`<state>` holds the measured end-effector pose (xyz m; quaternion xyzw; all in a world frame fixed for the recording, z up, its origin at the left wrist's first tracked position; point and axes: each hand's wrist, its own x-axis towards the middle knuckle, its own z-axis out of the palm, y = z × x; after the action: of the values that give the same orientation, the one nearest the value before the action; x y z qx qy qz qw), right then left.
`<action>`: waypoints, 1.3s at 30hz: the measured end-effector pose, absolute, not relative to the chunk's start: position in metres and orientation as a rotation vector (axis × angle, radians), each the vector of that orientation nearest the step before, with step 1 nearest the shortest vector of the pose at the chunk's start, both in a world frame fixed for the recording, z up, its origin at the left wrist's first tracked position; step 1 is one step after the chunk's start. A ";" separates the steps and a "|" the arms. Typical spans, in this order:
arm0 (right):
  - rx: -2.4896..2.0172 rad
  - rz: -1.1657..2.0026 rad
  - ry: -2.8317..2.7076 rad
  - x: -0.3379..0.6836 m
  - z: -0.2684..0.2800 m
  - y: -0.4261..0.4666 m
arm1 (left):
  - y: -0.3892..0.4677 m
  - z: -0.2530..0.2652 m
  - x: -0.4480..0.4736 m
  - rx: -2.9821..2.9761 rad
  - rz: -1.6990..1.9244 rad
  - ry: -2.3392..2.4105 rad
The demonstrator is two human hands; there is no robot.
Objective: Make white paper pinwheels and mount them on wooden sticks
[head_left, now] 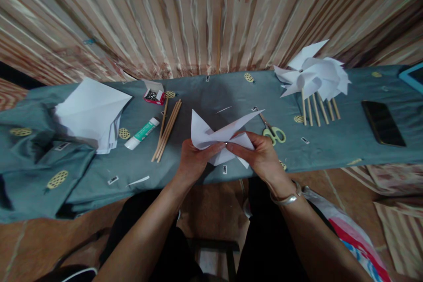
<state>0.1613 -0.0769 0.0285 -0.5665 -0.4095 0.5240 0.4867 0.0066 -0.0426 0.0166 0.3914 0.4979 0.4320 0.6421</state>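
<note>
Between my two hands is a white paper pinwheel (218, 135), held just above the front part of the table. My left hand (198, 156) grips its left side, thumb pressed near the middle. On the other side my right hand (261, 152) pinches the paper, its thumb also by the centre. A small shiny pin head (226, 143) shows between the two thumb tips. The fingers behind the paper are mostly hidden. Close to my right hand lie scissors (273, 134) with pale green handles. Several wooden sticks (170, 130) lie left of the pinwheel.
A glue stick (142, 133) and a small red box of pins (154, 95) lie left of centre. Further left is a stack of white paper (94, 112). Finished pinwheels (317, 77) on sticks, a phone (383, 123) and a blue-edged device (413, 79) are on the right. A curtain (205, 17) hangs behind.
</note>
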 end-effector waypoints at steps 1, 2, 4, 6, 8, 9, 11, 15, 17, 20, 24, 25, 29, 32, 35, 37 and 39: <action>-1.376 1.278 -0.998 0.162 0.028 -0.077 | -0.043 0.017 0.007 0.892 0.982 1.131; -1.377 1.278 -1.000 0.162 0.028 -0.077 | -0.043 0.017 0.006 0.891 0.977 1.129; -1.386 1.274 -1.004 0.162 0.028 -0.077 | -0.043 0.017 0.006 0.895 0.959 1.138; -1.385 1.273 -1.006 0.162 0.028 -0.077 | -0.042 0.016 0.005 0.913 0.947 1.151; -1.376 1.275 -1.006 0.162 0.027 -0.078 | -0.042 0.015 0.005 0.937 0.951 1.155; -1.372 1.275 -1.008 0.162 0.027 -0.078 | -0.042 0.015 0.005 0.947 0.953 1.154; -1.378 1.268 -1.019 0.162 0.026 -0.079 | -0.042 0.015 0.005 0.965 0.952 1.147; -1.406 1.243 -1.043 0.163 0.027 -0.079 | -0.041 0.017 0.006 0.966 0.967 1.120; -1.410 1.234 -1.054 0.163 0.026 -0.080 | -0.042 0.018 0.006 0.961 0.980 1.126; -1.410 1.238 -1.071 0.164 0.026 -0.080 | -0.042 0.018 0.005 0.964 0.978 1.148; -1.390 1.259 -1.071 0.164 0.027 -0.079 | -0.042 0.018 0.005 0.968 0.962 1.153; -1.385 1.260 -1.070 0.164 0.027 -0.079 | -0.042 0.017 0.005 0.974 0.963 1.149; -1.379 1.257 -1.076 0.163 0.027 -0.079 | -0.042 0.015 0.004 1.004 0.975 1.129; -1.369 1.265 -1.075 0.163 0.026 -0.079 | -0.041 0.015 0.004 1.025 0.971 1.103; -1.358 1.267 -1.064 0.163 0.027 -0.079 | -0.041 0.016 0.003 1.039 0.959 1.110; -1.358 1.263 -1.062 0.163 0.028 -0.079 | -0.042 0.017 0.003 1.040 0.949 1.138; -1.362 1.259 -1.064 0.163 0.028 -0.079 | -0.041 0.018 0.003 1.035 0.942 1.158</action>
<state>0.1629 -0.0789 0.0284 -0.5583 -0.4362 0.5163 0.4811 0.0032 -0.0415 0.0178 0.4492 0.5027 0.4089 0.6151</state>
